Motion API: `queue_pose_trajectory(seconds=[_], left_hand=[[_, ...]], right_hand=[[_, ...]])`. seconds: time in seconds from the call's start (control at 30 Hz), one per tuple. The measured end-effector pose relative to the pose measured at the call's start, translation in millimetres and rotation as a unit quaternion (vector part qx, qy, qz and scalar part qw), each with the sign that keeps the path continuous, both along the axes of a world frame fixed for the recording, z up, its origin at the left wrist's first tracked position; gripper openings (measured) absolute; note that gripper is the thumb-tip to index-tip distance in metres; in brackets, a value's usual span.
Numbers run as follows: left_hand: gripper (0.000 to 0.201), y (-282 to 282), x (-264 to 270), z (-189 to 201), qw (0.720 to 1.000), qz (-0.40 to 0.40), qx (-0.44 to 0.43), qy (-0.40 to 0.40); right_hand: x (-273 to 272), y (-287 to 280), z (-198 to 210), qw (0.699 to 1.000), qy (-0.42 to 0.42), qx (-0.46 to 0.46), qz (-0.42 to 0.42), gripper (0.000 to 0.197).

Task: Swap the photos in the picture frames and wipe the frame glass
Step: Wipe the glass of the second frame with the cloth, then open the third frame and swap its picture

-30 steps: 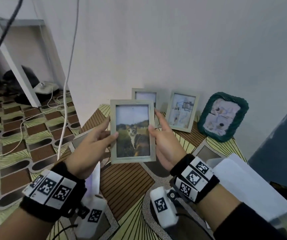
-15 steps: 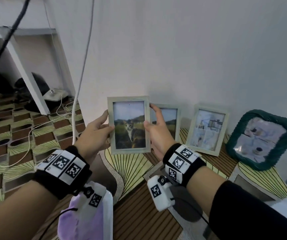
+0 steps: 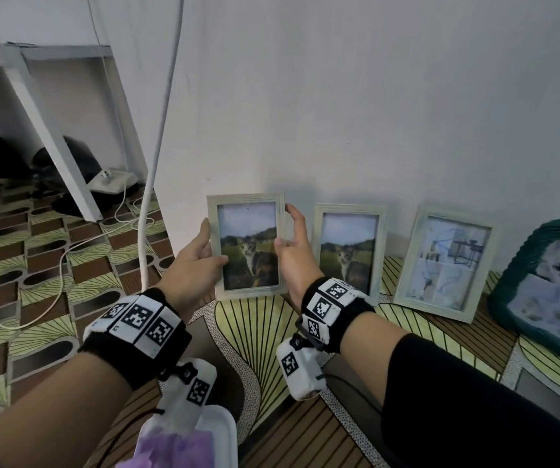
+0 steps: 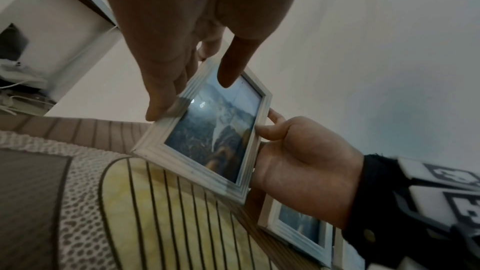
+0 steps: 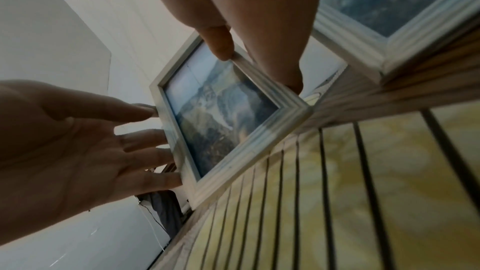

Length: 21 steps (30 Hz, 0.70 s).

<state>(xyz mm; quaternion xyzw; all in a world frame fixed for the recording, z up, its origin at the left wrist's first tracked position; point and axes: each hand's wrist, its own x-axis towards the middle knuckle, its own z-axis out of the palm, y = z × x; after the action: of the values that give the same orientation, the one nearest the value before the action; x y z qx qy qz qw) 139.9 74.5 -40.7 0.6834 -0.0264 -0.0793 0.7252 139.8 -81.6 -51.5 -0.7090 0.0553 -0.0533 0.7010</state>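
A pale wooden frame with a cat photo (image 3: 248,244) stands upright at the left end of the row, its lower edge down at the tablecloth (image 3: 255,332) near the wall. My left hand (image 3: 212,244) grips its left side, thumb on the glass, fingers behind. My right hand (image 3: 285,228) holds the right side, thumb on the front rim. The left wrist view shows the frame (image 4: 213,137) tilted between both hands. The right wrist view shows it (image 5: 221,118) with my left hand's fingers (image 5: 145,141) behind it. A second cat-photo frame (image 3: 347,251) leans on the wall just right.
Further right lean a pale frame with a sketch (image 3: 447,261) and a green woven frame (image 3: 548,288). A white cable (image 3: 157,163) hangs left of the table's left edge over patterned floor. A white and purple pack (image 3: 187,444) lies by my left forearm.
Both hands have carried the cat frame left and away toward the wall, lowering it beside the other cat frame. Their hold on it is the same.
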Motion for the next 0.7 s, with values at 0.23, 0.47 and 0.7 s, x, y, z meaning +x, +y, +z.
queue_pose_trajectory(seconds=[0.23,0.47,0.7], left_hand=[[0.082,8,2,-9,0.998,-0.016,0.043,0.045],[0.072,-1,-16,9,0.996,-0.006,0.087,0.029],[0.063,1,-43,29,0.993,0.019,0.117,0.004]], right_hand=[[2,3,-12,1.000,0.025,0.002,0.012,0.067],[-4,3,-10,0.998,0.009,-0.050,0.026,0.060],[-29,-15,13,1.000,-0.008,-0.022,0.017,0.053]])
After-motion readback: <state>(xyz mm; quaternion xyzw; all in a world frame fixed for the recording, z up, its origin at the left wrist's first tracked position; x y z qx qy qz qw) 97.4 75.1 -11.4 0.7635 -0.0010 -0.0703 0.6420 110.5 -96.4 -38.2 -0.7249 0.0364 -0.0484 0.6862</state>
